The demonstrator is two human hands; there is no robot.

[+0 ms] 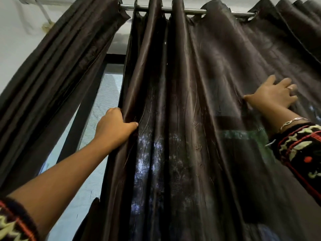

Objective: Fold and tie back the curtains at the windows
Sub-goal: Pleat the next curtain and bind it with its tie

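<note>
Left hand point(114, 126): curled tight round the free edge of the curtain point(191, 75), thumb on the front of the cloth, fingers wrapped out of sight behind it. Right hand point(272, 96): wide, fingers spread and pressed flat on the same curtain, holding nothing, well apart from the left with several loose pleats between. Curtain hanging full length from the rod point(184, 10) high above both hands, not yet gathered, not yet tied. Likely slip under the flat right palm, given shiny cloth and no real grip there, with uneven folds as a result. Possible snag or jam at the rod above if pulled sideways too hard from the left-hand edge. Possible loss of pleats between the hands while bunching, with nothing pinned in the middle. No tie or cord in sight near either hand, so tying step unclear. Second curtain point(52, 75) just left of the left hand, already bunched and slanting away. Window frame point(114, 58) and pale screen point(107, 94) above and behind the left hand, in the gap between the two curtains. Bracelet point(291, 121) and patterned sleeve point(298, 146) below the right hand, perhaps loose enough to catch on the cloth.
</note>
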